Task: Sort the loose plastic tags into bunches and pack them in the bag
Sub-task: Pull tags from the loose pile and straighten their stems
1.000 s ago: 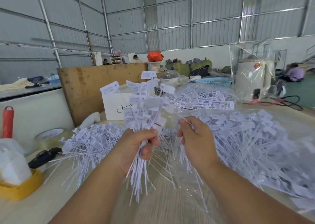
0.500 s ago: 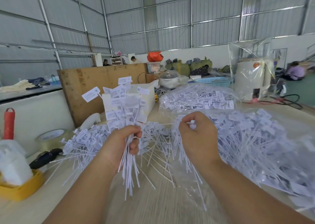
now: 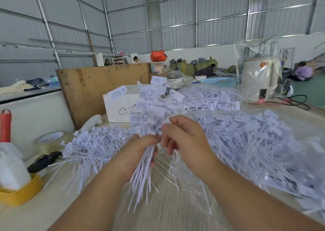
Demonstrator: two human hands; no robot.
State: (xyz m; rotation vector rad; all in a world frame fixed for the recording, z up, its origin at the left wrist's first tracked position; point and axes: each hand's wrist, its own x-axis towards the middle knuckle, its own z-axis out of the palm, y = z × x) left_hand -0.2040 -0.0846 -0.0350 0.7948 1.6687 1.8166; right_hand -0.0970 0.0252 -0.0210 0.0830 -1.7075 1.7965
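Two hands met over the table [image 3: 175, 213]: the left hand [image 3: 139, 153] had its fingers wrapped round a bunch of tags [image 3: 149, 125] held upright, label heads fanned above, stems hanging below. The right hand [image 3: 184, 137] pinched at the bunch's neck, fingers curled together, apparently feeding in a tag. Loose tags [image 3: 246, 142] lay heaped on clear plastic to the right, more loose tags [image 3: 91, 146] to the left. Doing this well probably meant aligning heads level and keeping the left grip firm so stems would not slip.
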